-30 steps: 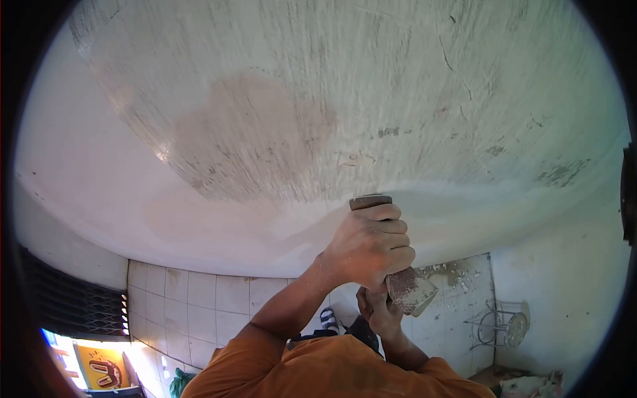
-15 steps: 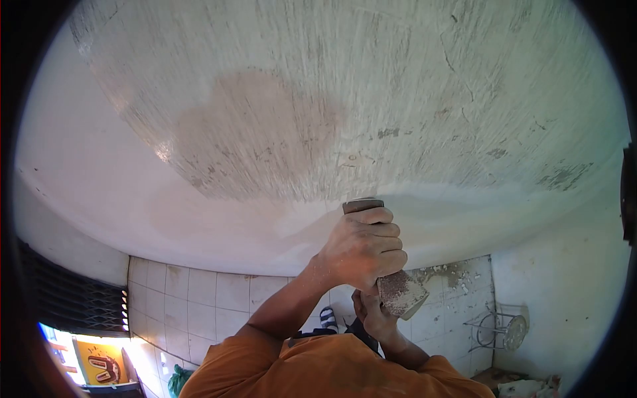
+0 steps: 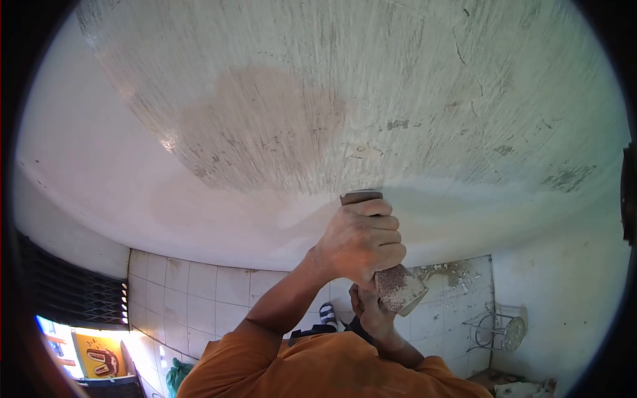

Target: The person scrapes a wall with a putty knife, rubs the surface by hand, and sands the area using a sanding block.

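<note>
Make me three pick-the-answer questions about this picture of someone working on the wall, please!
1. Where is the metal stool?
A) on the tiled floor, lower right
B) on the person's shoulder
C) hanging overhead

2. What colour is the person's shirt?
A) blue
B) orange
C) white

3. What is the left hand doing?
A) lying open
B) pointing
C) gripping the scraper by its handle

Answers:
1 A, it stands on the tiles at the lower right.
2 B, orange cloth fills the bottom edge.
3 C, its fingers wrap round the handle, with the plaster-crusted blade below.
</note>
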Action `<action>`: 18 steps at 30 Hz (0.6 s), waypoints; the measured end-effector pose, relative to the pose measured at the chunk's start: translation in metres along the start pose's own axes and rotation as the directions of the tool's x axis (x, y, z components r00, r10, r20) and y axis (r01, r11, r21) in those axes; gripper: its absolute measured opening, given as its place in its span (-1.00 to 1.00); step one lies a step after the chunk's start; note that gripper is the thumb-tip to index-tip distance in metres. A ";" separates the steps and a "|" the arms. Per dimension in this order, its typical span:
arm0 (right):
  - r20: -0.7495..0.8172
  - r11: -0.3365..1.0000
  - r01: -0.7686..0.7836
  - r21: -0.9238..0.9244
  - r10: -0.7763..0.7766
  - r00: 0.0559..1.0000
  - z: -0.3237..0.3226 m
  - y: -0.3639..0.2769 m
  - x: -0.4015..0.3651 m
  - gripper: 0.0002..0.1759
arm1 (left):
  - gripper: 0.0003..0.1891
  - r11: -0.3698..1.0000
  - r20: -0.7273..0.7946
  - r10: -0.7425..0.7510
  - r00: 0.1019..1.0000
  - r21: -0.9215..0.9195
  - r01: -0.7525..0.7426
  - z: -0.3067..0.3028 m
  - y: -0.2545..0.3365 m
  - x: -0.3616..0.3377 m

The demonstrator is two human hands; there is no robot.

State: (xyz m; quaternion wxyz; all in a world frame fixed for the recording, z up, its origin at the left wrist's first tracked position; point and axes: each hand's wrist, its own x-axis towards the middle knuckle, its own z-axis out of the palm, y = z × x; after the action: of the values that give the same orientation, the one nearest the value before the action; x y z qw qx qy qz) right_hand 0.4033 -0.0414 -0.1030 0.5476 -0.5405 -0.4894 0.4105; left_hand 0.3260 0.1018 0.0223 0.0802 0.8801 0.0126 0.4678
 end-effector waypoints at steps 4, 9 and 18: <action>-0.034 0.993 0.118 -0.031 -0.119 0.992 -0.003 -0.021 0.002 -0.73 | -0.72 0.999 0.022 0.042 0.999 0.017 -0.042 -0.004 0.003 0.015; -0.131 0.926 0.013 0.378 0.039 0.991 0.001 -0.068 0.014 -0.72 | -0.71 0.996 0.027 0.084 0.996 -0.008 -0.084 -0.001 0.002 0.028; -0.241 0.903 0.054 0.426 0.056 0.969 -0.010 -0.076 0.018 -0.71 | -0.73 0.994 -0.010 0.104 0.995 0.047 -0.103 0.007 -0.001 0.048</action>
State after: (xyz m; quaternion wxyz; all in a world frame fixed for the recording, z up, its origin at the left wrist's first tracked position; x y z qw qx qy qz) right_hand 0.4109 -0.0313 -0.0255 0.7097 -0.4538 -0.3145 0.4376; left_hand 0.3588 0.1069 0.0574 0.0353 0.8783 -0.0219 0.4762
